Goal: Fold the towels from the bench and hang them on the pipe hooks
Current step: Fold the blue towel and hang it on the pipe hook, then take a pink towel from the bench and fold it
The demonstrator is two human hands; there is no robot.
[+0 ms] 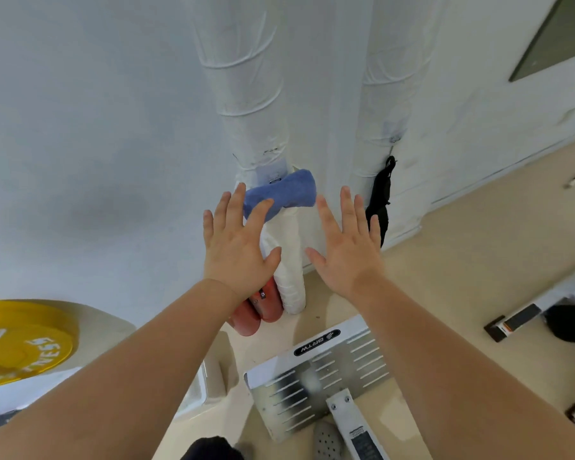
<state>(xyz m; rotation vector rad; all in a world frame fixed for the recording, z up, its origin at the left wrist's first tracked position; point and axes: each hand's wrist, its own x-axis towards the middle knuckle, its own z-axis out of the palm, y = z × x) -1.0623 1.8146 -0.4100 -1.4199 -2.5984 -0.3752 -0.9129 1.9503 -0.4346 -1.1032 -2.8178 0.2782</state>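
Reached both bare forearms in from the lower edge of the view, up toward two white wrapped pipes on the wall; held the left hand [236,250] flat and wide, back toward the camera, fingers straight and fanned, thumb out to the right; gripped nothing with it; placed its index and middle fingertips across the lower left corner of the blue towel [286,190] as seen from the head, though could not tell whether touching or only in front; held the right hand [346,250] the same way, wide and flat, fingers straight and apart, thumb pointing left toward the other thumb; grasped nothing there; set it just right of the towel and below its right end, apart from the cloth; saw the towel bunched into a short thick roll, pinched at the middle, hanging across the front of the left pipe [246,94] just under a small pale hook plate [274,171]; could not make out the hook itself; noted a black strap [380,200] hanging on the right pipe [384,78], beside the right hand's little finger; noted red rounded objects [263,310] at the foot of the left pipe, partly behind the left wrist; found a slotted metal plate [319,370] on the beige floor [478,260] between the forearms; found a yellow weight plate [17,343] at the far left.
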